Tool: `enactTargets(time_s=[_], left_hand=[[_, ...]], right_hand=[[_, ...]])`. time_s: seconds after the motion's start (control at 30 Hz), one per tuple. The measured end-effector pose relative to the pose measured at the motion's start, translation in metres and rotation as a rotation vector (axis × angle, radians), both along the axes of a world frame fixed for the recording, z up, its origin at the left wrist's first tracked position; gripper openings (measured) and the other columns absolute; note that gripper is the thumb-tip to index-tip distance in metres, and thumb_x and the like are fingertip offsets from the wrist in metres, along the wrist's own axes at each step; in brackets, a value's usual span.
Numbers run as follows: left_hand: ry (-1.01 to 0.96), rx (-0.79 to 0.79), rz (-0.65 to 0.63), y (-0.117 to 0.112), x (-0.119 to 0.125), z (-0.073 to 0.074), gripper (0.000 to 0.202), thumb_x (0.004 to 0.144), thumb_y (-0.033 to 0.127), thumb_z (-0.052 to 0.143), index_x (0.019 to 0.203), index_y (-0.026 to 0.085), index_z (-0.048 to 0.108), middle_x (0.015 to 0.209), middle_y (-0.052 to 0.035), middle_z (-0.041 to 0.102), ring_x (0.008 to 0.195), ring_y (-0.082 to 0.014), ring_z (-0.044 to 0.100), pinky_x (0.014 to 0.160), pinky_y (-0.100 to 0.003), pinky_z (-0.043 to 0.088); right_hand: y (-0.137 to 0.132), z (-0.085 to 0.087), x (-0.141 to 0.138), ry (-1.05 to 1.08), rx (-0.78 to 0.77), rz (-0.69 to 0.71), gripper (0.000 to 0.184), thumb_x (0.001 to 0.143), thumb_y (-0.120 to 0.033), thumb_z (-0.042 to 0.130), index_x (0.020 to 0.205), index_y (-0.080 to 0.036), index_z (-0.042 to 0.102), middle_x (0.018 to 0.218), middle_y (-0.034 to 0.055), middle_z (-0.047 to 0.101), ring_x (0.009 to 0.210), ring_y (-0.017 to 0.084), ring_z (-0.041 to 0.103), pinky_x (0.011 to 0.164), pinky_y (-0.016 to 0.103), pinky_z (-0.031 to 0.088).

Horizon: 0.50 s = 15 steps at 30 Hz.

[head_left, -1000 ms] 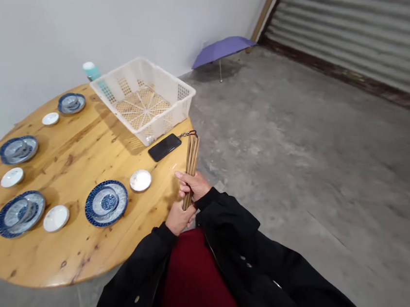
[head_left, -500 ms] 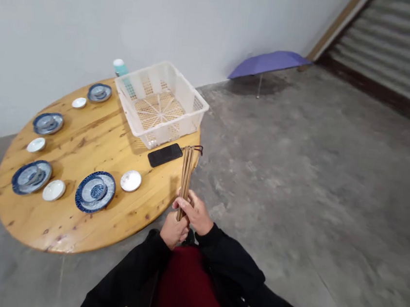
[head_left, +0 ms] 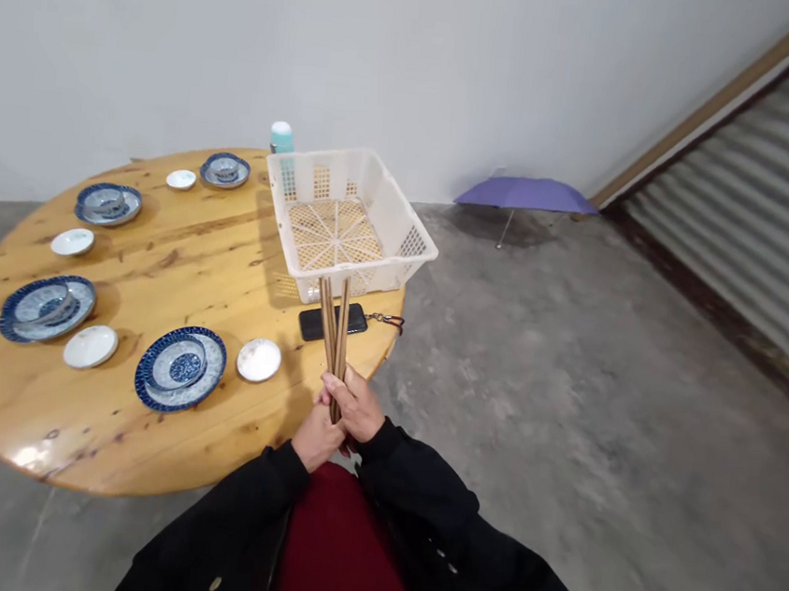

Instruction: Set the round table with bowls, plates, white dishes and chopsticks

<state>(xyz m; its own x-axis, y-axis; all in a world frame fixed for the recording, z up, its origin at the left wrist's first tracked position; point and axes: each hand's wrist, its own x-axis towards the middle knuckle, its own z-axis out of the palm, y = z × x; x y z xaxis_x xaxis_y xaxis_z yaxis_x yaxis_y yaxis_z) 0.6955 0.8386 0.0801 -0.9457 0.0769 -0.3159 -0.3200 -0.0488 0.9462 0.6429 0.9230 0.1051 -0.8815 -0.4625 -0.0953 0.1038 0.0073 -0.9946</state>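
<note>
Both hands were closed around one bundle of wooden chopsticks (head_left: 343, 328): the left hand (head_left: 318, 437) gripped it at the lower ends, and the right hand (head_left: 356, 406) was wrapped around it just above, touching the left. The upper ends rose beyond the fingers and spread into two groups (the sticks overlapped too much for a sure count). The bundle was held in front of the person, at the near edge of a round wooden counter (head_left: 221, 268).

Directly beyond the hands, behind the chopsticks as seen here, lay one black phone (head_left: 310, 325) with one strap (head_left: 392, 320) trailing to the right. Farther out past the phone stood one white plastic basket (head_left: 395, 213) with a latticed bottom, and behind its far left corner one teal bottle (head_left: 282, 140) with a white cap.

To the left of the hands were four blue-rimmed plates (head_left: 215, 377), each bearing one small bowl (head_left: 182, 366), and four white saucers (head_left: 259, 359); the nearest saucer sat just left of the hands. Well beyond them to the right, one open purple umbrella (head_left: 528, 194) rested on the concrete floor (head_left: 532, 395).
</note>
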Motion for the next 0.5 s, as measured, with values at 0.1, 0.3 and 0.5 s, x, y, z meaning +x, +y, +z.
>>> enactTargets(time_s=[0.1,0.3,0.5], left_hand=[[0.135,-0.07,-0.071,-0.021,-0.002,0.004,0.026,0.083,0.041,0.061,0.077,0.018,0.054,0.065,-0.0011,0.059,0.059,-0.0143,0.058,0.056,-0.026,0.05],[0.143,-0.11,-0.038,-0.065,0.009,-0.013,0.041,0.089,0.042,0.056,0.12,0.016,0.055,0.089,-0.0057,0.07,0.083,-0.0183,0.067,0.08,-0.029,0.053],[0.04,-0.602,0.303,-0.112,0.042,-0.081,0.032,0.087,0.044,0.054,0.104,0.021,0.067,0.095,-0.0075,0.077,0.085,-0.0222,0.072,0.078,-0.031,0.053]], right_hand=[[-0.013,0.003,-0.015,-0.073,0.001,0.046,0.037,0.085,-0.058,0.056,0.082,-0.022,0.046,0.061,-0.0053,0.053,0.061,0.016,0.065,0.056,0.027,0.048],[-0.004,0.04,-0.082,-0.031,0.087,-0.039,0.045,0.078,-0.064,0.063,0.081,-0.022,0.047,0.057,-0.0057,0.056,0.049,0.012,0.059,0.049,0.024,0.048],[0.017,0.104,-0.197,0.17,0.295,-0.126,0.031,0.085,-0.048,0.062,0.08,-0.021,0.048,0.055,-0.004,0.055,0.045,0.011,0.054,0.043,0.022,0.048]])
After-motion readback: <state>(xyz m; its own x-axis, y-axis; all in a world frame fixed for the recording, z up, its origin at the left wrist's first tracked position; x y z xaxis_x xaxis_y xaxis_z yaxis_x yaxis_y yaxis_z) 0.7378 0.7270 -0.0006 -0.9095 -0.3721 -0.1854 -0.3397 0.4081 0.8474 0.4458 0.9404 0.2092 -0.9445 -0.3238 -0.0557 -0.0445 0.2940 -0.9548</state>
